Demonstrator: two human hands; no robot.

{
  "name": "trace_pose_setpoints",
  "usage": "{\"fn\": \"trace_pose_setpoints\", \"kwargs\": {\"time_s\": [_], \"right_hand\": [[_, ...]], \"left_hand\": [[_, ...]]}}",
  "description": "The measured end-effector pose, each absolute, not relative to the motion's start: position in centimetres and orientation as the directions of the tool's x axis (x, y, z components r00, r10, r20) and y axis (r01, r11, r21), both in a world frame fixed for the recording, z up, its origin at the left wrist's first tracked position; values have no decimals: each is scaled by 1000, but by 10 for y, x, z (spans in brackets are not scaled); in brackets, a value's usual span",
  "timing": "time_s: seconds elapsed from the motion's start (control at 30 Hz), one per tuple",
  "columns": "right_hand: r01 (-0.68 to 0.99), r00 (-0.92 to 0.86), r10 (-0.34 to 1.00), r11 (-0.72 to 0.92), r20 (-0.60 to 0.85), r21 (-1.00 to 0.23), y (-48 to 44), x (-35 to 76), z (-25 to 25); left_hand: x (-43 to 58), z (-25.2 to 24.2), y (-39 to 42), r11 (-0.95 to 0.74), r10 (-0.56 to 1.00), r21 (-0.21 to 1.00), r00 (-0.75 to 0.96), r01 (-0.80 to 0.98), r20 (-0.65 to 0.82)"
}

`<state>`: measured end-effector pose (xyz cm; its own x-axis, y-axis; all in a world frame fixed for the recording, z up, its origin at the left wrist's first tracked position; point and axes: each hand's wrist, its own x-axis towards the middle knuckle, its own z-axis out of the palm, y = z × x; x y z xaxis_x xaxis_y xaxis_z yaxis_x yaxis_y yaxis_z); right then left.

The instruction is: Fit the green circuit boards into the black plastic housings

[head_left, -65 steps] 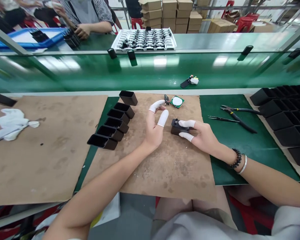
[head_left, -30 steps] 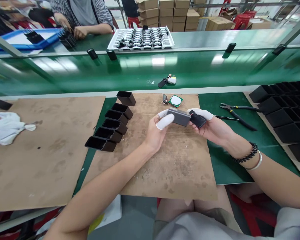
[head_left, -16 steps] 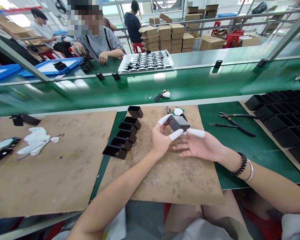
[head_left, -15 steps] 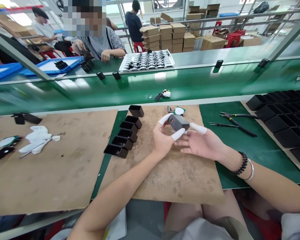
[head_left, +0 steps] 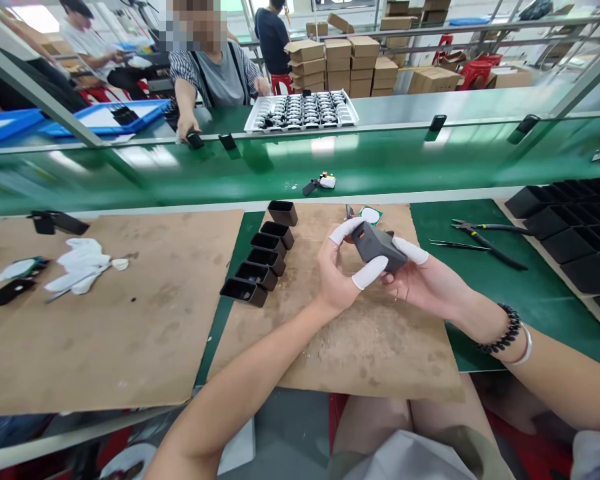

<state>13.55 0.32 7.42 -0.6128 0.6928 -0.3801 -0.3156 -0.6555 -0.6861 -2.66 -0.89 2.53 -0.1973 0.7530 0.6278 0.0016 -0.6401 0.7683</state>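
A dark grey plastic housing point(head_left: 379, 247) is held above the brown cardboard mat point(head_left: 340, 353). My left hand point(head_left: 337, 273) grips its left side, with white covers on thumb and forefinger. On its right side my right hand point(head_left: 425, 277) pinches the housing with curled fingers, a white cover on one of them. Just behind the housing lies a part with a green rim and white disc point(head_left: 371, 215). Several open black cases point(head_left: 257, 275) stand in a slanted row left of my hands.
Pliers point(head_left: 485, 240) and tweezers point(head_left: 460, 245) lie at the right, beside stacked black cases point(head_left: 570, 223). White gloves point(head_left: 83, 267) rest on the left cardboard. Across the green belt point(head_left: 260, 167), a person's hand point(head_left: 187, 127) touches a black part; a white tray point(head_left: 303, 111) is nearby.
My right fingers have closed in on the housing, which is now tilted more. The person opposite has reached out to a black part at the belt's edge. The view has shifted slightly.
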Motion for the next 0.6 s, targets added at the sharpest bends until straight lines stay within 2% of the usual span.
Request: {"fn": "trace_pose_setpoints", "kwargs": {"time_s": [0.07, 0.1, 0.13, 0.17, 0.2, 0.23, 0.27, 0.37, 0.5, 0.57, 0.6], "right_hand": [[-233, -504, 805, -476, -313, -848, 25, 137, 79], [-131, -424, 871, -328, -246, -935, 44, 137, 81], [23, -319, 937, -139, -139, -990, 67, 138, 84], [240, -199, 980, 77, 28, -968, 93, 138, 87], [519, -149, 976, 215, 160, -827, 121, 137, 90], [770, -151, 960, 263, 234, -581, 148, 136, 92], [920, -168, 961, 233, 219, -316, 174, 135, 94], [974, -140, 982, 160, 129, -162, 231, 126, 97], [996, -38, 995, 46, 91, -82, 261, 93, 98], [994, -95, 981, 103, 169, -37, 264, 61, 96], [980, -193, 959, 199, 209, -7, 263, 43, 93]], "left_hand": [[-22, 19, -7, -584, 795, 811, -218, -22, 566], [-19, 15, -6, -529, 826, 849, -243, -24, 508], [-17, 11, -4, -460, 857, 888, -267, -15, 440], [-14, 7, -3, -383, 887, 924, -275, 12, 371], [-13, 4, -2, -309, 914, 949, -258, 60, 314], [-12, 2, -1, -244, 939, 961, -218, 127, 267], [-11, 0, 0, -199, 959, 959, -164, 202, 233], [-12, 1, 2, -163, 982, 910, -24, 380, 186], [-12, 5, 2, -170, 984, 861, 34, 479, 175], [-11, 5, 2, -175, 984, 846, 56, 504, 171], [-11, 5, 2, -183, 982, 839, 65, 512, 175]]}}
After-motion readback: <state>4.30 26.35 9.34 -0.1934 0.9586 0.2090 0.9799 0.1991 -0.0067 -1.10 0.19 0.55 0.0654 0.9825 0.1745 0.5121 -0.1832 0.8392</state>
